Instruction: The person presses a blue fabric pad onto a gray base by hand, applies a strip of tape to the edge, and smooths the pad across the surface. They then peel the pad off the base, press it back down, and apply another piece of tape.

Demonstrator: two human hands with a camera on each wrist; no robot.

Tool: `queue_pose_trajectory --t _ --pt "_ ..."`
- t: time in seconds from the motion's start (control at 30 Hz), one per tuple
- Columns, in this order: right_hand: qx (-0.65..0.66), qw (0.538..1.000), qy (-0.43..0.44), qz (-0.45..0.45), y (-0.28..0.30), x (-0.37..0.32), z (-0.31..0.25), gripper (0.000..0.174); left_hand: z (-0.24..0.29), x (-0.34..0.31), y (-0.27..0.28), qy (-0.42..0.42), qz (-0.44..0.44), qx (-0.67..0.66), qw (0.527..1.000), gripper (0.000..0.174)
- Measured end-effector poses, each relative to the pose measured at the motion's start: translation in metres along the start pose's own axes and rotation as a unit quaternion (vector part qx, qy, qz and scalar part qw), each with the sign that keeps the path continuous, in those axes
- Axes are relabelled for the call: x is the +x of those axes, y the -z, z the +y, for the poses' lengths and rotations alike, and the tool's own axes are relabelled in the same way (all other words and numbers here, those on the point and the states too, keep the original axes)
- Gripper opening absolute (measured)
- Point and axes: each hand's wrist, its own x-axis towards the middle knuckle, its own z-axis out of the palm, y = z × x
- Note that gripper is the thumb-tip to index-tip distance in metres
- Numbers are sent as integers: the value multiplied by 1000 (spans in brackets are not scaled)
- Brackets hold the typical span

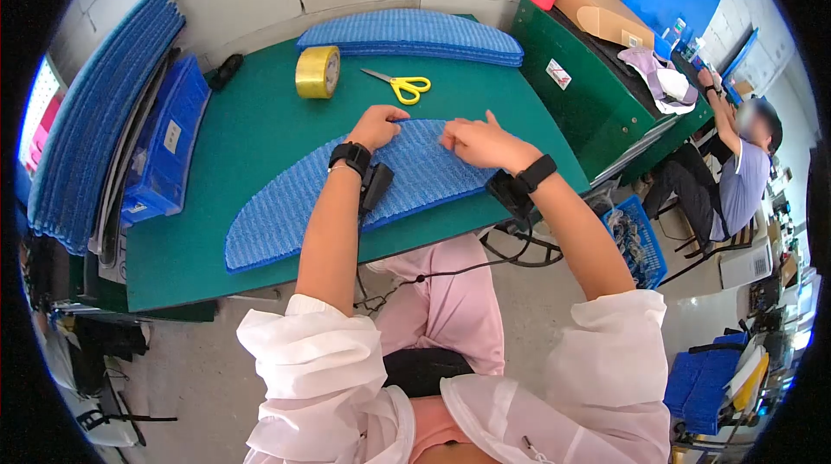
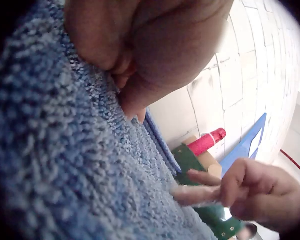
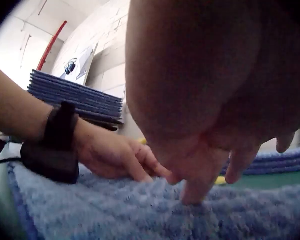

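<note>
A blue, half-moon-shaped textile pad (image 1: 294, 204) with a ribbed, fluffy surface lies flat on the green table. My left hand (image 1: 378, 128) rests at the pad's far curved edge, its fingers bent down to the pile; in the left wrist view its fingertips are partly hidden. To its right, my right hand (image 1: 489, 142) is over the pad's right part. One finger (image 3: 196, 190) of it points down and touches the fluffy surface in the right wrist view, while the other fingers are spread above.
Behind the hands are yellow-handled scissors (image 1: 407, 87), a tape roll (image 1: 318, 73) and stacked blue pads (image 1: 407, 35). More pads (image 1: 104, 118) and a blue bin (image 1: 169, 139) stand left. A green cabinet (image 1: 571, 83) borders the right. A cable (image 1: 467, 271) hangs below; another person (image 1: 744, 170) sits farther right.
</note>
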Motion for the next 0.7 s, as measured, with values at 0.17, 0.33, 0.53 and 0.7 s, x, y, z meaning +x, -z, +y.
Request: queue_pose_trajectory --t 0.17,0.33,0.53,0.7 --pt "60 998 -5 -8 -8 -6 9 18 5 -4 0 -5 -3 12 1000 35" --pt "74 994 -32 68 15 -9 44 17 6 -3 1 4 -3 11 1000 35" --pt "67 994 -58 66 -1 -16 67 12 0 1 1 8 -5 -10 1000 34" --pt "145 986 -6 81 17 -21 78 14 -1 2 2 3 4 19 1000 34"
